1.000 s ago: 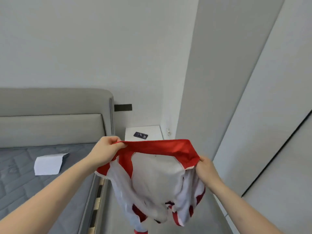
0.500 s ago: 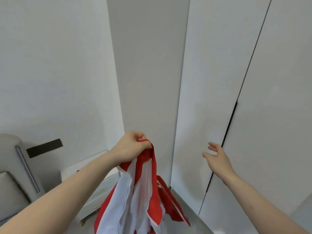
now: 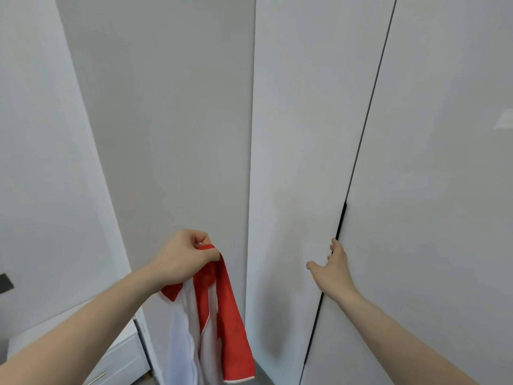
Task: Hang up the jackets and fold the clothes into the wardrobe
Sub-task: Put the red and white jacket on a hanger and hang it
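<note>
A red and white jacket (image 3: 219, 323) hangs from my left hand (image 3: 184, 257), which grips its red top edge in a fist, left of centre. The white wardrobe (image 3: 299, 134) stands shut in front of me, with a dark gap (image 3: 342, 218) between its two doors. My right hand (image 3: 334, 266) reaches forward with fingers straight, fingertips at the edge of the left door by that gap. It holds nothing.
A white nightstand (image 3: 119, 357) with a drawer sits at the lower left beside the wardrobe's grey side panel (image 3: 166, 120). A dark switch plate (image 3: 5, 283) is on the wall at the far left. Grey floor shows under the jacket.
My right hand let go of the jacket and reached to the wardrobe door edge. The jacket now hangs from my left hand alone. My view turned right, from the bed to the wardrobe.
</note>
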The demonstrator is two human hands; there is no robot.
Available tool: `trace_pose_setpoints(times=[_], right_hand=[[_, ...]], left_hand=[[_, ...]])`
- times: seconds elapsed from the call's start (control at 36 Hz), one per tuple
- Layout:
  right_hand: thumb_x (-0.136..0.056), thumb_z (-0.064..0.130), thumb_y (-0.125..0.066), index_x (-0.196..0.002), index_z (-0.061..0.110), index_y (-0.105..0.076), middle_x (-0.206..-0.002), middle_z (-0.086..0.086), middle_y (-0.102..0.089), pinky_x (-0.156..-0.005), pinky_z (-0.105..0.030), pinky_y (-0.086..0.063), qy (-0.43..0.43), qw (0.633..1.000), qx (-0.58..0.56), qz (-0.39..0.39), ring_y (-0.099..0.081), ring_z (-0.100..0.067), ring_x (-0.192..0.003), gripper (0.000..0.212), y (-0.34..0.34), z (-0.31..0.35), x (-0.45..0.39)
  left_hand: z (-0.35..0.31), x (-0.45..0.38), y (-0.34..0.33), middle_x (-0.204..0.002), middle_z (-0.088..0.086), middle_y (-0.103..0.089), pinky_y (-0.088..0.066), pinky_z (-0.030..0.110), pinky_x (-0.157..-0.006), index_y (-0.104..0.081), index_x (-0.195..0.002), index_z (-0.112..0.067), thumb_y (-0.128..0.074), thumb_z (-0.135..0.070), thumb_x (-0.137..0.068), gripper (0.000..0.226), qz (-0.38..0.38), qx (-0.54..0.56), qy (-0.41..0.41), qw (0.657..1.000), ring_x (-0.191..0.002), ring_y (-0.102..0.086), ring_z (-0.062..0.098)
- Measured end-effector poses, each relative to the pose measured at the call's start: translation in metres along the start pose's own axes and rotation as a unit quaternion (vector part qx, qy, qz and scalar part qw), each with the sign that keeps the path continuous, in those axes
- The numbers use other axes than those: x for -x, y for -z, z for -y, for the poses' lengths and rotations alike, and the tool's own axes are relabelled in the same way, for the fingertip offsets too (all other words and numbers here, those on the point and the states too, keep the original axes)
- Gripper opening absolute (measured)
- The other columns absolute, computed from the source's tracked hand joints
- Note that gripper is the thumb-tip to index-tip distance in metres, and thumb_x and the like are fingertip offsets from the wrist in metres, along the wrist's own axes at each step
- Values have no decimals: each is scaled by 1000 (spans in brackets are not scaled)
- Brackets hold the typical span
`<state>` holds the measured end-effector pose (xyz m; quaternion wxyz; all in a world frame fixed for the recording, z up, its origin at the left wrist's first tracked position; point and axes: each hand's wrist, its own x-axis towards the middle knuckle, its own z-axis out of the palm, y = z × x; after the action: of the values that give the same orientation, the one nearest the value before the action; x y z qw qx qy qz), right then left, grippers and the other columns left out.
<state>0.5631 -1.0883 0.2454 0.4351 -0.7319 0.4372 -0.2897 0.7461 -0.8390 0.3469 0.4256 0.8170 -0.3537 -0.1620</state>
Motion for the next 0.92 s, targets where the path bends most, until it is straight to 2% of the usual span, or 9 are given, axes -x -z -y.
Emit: trace_pose_setpoints(times=[0.06,0.11,0.19,0.36,0.42,0.5,0.58,0.78,0.92], right_hand=[[-74,29,-72,-154,14,-23,-157,-4,-27,-117,-45,-36,-18,999,-40,-24,-38,-27,-144,95,0,-6,-14],[-84,20,-71,-159,12,-11,-163,-2,-13,-120,-40,-29,-32,997,-57,-38,-26,-23,-149,96,0,-9,-21],[-87,16,-69,-160,14,-4,-165,-1,-5,-121,-43,-27,-42,995,-77,-50,-20,-22,-152,97,0,-20,-35],[-82,10,-71,-152,4,-28,-154,-9,-31,-112,-32,-30,-48,995,-78,-50,-27,-23,-145,81,-2,-33,-64],[-83,8,-71,-151,4,-29,-152,-9,-31,-107,-25,-29,-50,995,-74,-42,-28,-18,-141,81,-3,-34,-69],[-82,6,-70,-144,3,-36,-146,-11,-35,-93,-18,-29,-46,995,-75,-51,-33,-13,-126,71,-2,-35,-74],[-82,2,-67,-134,3,-43,-137,-10,-40,-81,-13,-30,-38,994,-82,-54,-31,-1,-97,57,2,-36,-77],[-82,1,-63,-124,10,-43,-124,0,-38,-83,-22,-38,-27,994,-92,-46,-47,-2,-89,47,3,-36,-65],[-79,-2,-60,-112,22,-38,-120,2,-37,-86,-26,-44,3,995,-95,-39,-53,-16,-106,46,-14,-42,-34]], left_hand=[[-4,-11,-8,-47,-3,-55,-36,18,-42,-56,-61,-10,-73,-9,-81,26,-9,5,4,1000,-39,-46,8],[-9,-21,-16,-47,-2,-55,-36,18,-42,-57,-62,-9,-73,-8,-81,26,-15,11,11,1000,-39,-46,9],[-13,-33,-27,-49,0,-55,-36,19,-43,-57,-63,-9,-74,-9,-82,25,-17,20,23,999,-40,-45,10],[-24,-46,-52,-51,1,-60,-38,18,-45,-60,-65,-7,-74,-11,-83,24,-22,18,24,999,-42,-49,9],[-27,-48,-58,-51,1,-61,-39,18,-46,-60,-63,-8,-74,-10,-84,25,-23,22,26,999,-43,-51,9],[-29,-52,-66,-53,0,-64,-41,18,-49,-62,-64,-8,-74,-12,-84,24,-22,17,27,999,-45,-54,8],[-31,-55,-73,-53,0,-62,-40,20,-49,-61,-64,-9,-75,-15,-83,24,-19,10,31,999,-46,-51,10],[-30,-57,-83,-53,2,-59,-40,24,-52,-59,-63,-10,-75,-16,-82,26,1,1,34,999,-49,-49,12],[-24,-52,-85,-53,0,-58,-41,24,-51,-59,-65,-11,-75,-19,-82,25,21,-28,37,999,-47,-50,11]])
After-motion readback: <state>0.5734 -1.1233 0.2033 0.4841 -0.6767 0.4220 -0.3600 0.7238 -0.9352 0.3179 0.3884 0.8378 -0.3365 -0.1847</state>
